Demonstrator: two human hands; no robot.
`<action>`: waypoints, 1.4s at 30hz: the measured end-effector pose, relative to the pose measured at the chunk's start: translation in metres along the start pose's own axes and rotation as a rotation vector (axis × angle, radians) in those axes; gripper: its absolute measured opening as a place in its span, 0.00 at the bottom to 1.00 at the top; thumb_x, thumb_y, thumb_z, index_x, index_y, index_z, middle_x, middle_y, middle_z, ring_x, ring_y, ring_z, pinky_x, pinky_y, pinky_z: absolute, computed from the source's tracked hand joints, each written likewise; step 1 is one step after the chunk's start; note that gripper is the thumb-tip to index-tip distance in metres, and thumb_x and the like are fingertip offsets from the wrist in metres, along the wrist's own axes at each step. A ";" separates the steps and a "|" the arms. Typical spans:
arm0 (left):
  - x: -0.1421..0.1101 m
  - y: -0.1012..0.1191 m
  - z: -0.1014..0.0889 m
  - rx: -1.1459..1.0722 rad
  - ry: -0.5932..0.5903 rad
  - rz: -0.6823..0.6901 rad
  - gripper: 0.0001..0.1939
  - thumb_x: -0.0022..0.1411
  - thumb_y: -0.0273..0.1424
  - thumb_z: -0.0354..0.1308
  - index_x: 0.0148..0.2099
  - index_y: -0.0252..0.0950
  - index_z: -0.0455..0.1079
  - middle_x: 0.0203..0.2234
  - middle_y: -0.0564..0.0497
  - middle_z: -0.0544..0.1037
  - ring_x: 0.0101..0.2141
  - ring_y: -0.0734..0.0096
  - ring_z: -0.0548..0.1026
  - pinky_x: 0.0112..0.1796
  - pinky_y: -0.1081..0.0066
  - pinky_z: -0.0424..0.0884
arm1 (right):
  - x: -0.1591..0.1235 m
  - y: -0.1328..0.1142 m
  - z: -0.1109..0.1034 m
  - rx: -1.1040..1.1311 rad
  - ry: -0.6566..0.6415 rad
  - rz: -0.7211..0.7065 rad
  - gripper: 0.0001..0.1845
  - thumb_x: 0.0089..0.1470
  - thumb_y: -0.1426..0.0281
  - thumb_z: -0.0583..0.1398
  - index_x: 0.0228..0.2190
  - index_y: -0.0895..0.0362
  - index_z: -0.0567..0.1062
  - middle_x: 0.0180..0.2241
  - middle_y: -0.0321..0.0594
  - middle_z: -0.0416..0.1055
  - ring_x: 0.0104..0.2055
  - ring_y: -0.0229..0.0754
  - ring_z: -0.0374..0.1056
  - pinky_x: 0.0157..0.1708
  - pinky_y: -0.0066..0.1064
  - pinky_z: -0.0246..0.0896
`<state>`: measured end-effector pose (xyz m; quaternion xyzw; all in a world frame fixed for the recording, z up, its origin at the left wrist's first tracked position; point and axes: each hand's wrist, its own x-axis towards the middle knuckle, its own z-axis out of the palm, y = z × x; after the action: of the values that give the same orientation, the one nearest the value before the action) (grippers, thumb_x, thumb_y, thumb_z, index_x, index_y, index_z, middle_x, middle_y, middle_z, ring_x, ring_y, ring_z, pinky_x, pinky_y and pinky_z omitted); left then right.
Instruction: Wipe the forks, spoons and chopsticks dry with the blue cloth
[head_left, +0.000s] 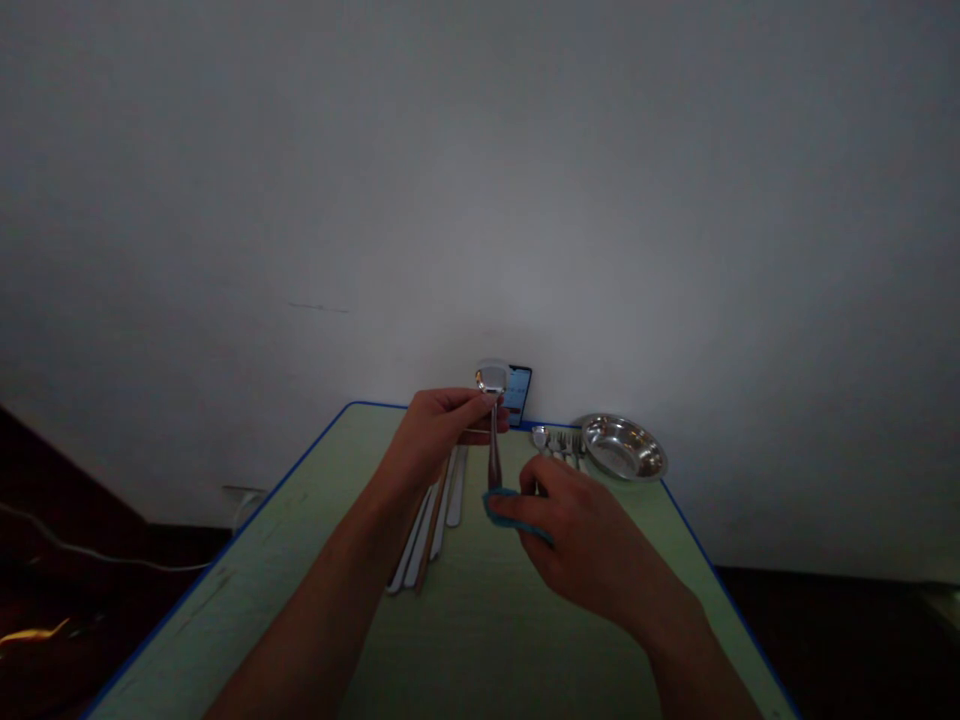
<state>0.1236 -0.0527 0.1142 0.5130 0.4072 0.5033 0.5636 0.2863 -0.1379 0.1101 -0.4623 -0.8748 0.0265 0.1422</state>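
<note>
My left hand (435, 437) grips a stainless steel spoon (493, 430) by its handle, holding it upright with the shiny bowl at the top. My right hand (589, 535) pinches a blue cloth (517, 517) against the lower end of the spoon's handle. Below my left wrist, several long utensils with white and wooden handles (429, 522) lie side by side on the table. A few metal forks and spoons (559, 447) lie just past my right hand, partly hidden by it.
A round steel dish (622, 447) sits at the far right corner of the pale green, blue-edged table (262, 610). A phone (519, 393) leans against the white wall (480, 200) behind the table. A cable (97, 552) runs along the dark floor at left.
</note>
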 end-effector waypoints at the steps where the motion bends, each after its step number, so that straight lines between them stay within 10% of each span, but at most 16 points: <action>1: 0.000 0.000 0.000 0.001 0.004 0.000 0.09 0.50 0.34 0.62 0.30 0.33 0.76 0.27 0.46 0.80 0.28 0.68 0.77 0.29 0.72 0.71 | 0.000 0.000 0.000 -0.002 -0.003 -0.002 0.20 0.50 0.77 0.55 0.44 0.48 0.71 0.34 0.38 0.61 0.36 0.39 0.58 0.35 0.33 0.55; 42: 0.005 -0.007 -0.003 -0.039 -0.050 -0.039 0.09 0.48 0.33 0.65 0.32 0.34 0.76 0.29 0.47 0.80 0.30 0.69 0.77 0.32 0.72 0.71 | -0.007 0.004 -0.009 0.007 -0.053 -0.002 0.13 0.48 0.77 0.55 0.35 0.51 0.74 0.33 0.37 0.63 0.35 0.37 0.59 0.33 0.31 0.52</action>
<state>0.1225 -0.0472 0.1074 0.5062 0.3934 0.4870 0.5931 0.2958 -0.1423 0.1163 -0.4599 -0.8788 0.0419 0.1206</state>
